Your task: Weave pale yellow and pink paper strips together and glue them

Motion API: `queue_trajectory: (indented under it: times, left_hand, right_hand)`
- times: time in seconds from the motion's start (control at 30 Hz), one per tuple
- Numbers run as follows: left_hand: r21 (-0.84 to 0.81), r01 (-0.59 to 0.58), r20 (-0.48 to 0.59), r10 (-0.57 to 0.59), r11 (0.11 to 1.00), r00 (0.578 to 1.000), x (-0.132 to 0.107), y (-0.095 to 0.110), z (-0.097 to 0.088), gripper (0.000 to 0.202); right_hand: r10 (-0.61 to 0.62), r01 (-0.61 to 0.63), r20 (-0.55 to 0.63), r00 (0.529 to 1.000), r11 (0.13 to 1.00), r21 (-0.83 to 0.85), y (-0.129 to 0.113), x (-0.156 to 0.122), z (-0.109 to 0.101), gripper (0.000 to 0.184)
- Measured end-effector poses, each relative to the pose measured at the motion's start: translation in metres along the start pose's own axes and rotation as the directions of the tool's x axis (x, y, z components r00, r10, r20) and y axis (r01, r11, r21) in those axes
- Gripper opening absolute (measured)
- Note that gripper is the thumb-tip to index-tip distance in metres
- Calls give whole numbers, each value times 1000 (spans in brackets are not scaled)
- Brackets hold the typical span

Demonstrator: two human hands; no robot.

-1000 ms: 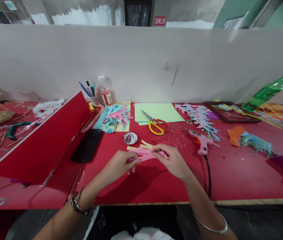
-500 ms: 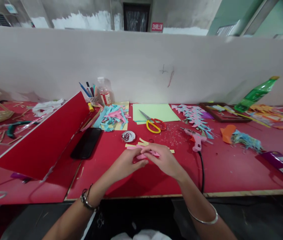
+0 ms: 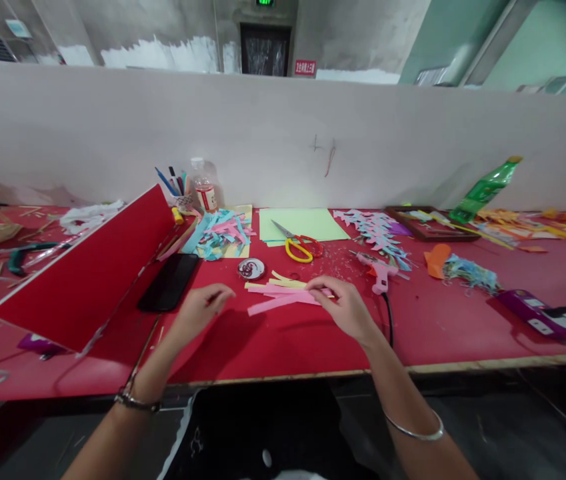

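Observation:
My right hand [image 3: 343, 308] pinches one end of some long pink paper strips [image 3: 277, 300] that stretch leftward just above the red table [image 3: 287, 347]. Several yellow strips [image 3: 283, 280] lie under and behind them. My left hand [image 3: 197, 311] has drawn away to the left, its fingers curled in a loose pinch; whether anything is in them I cannot make out. A small round tin [image 3: 251, 269] sits just beyond the strips. Yellow-and-red scissors [image 3: 299, 245] rest on a light green sheet [image 3: 299, 224] further back.
A black phone [image 3: 169, 282] lies left of my hands beside a tilted red board [image 3: 87, 273]. A pink glue gun [image 3: 375, 269] with its black cord lies to the right. Piles of blue and pink cut paper [image 3: 220, 232], a pen cup, bottles and a purple box crowd the table.
My left hand let go of the pink strips and moved left; the right hand still holds their right end, and the strips now lie stretched out. The view shifted slightly.

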State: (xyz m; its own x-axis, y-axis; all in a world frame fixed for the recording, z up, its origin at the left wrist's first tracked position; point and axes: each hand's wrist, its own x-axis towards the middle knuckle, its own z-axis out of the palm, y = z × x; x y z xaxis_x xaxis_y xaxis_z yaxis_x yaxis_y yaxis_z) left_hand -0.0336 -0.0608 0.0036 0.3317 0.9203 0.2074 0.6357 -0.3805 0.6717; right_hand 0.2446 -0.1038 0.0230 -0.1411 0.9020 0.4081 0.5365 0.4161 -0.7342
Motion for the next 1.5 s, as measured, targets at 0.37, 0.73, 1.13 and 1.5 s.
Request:
queue_trajectory:
  times: [0.37,0.73,1.13,1.5]
  left_hand:
    - [-193,-215,49,229,957,972,-10,77,46,25]
    - [-75,-182,67,187,980,980,2,55,19,28]
    - [-116,-209,-185,186,971,965,75,40,5,26]
    - [16,-283,118,279,959,953,72,26,58,36]
  right_hand:
    - [-181,156,170,969,977,148,-30,3,29,12]
    - [-224,229,159,961,973,-11,-21,33,4,12]
    - [-164,164,44,985,986,-8,4,76,-12,11]
    - [-64,56,139,988,996,62,49,67,33,13]
